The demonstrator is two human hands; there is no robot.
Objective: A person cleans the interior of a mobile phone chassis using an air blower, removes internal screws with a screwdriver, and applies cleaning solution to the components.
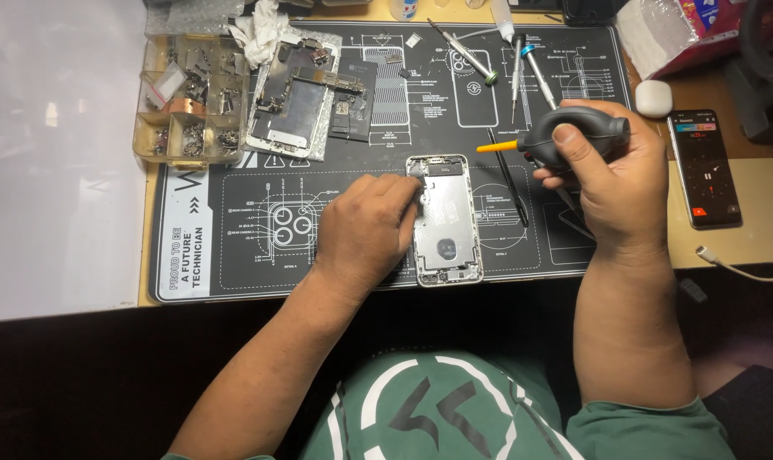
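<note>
Opened phone shell (444, 223) lies flat on the black work mat (233, 255), near its front edge. Left hand (365, 228) rests on the mat, fingers curled, fingertips (414, 183) touching the shell's upper left corner. Right hand (612, 175) grips a grey rubber air blower (574, 136), its orange nozzle pointing left above the shell. Screwdrivers (531, 72) lie behind; parts tray (190, 102) at the mat's far left corner.

A shiny bare-metal phone housing (444, 223) is seen on a matt black rubbery repair mat (233, 247). Beside the housing, a matt dark rubber dust blower (574, 136) with an orange plastic nozzle is held.
</note>
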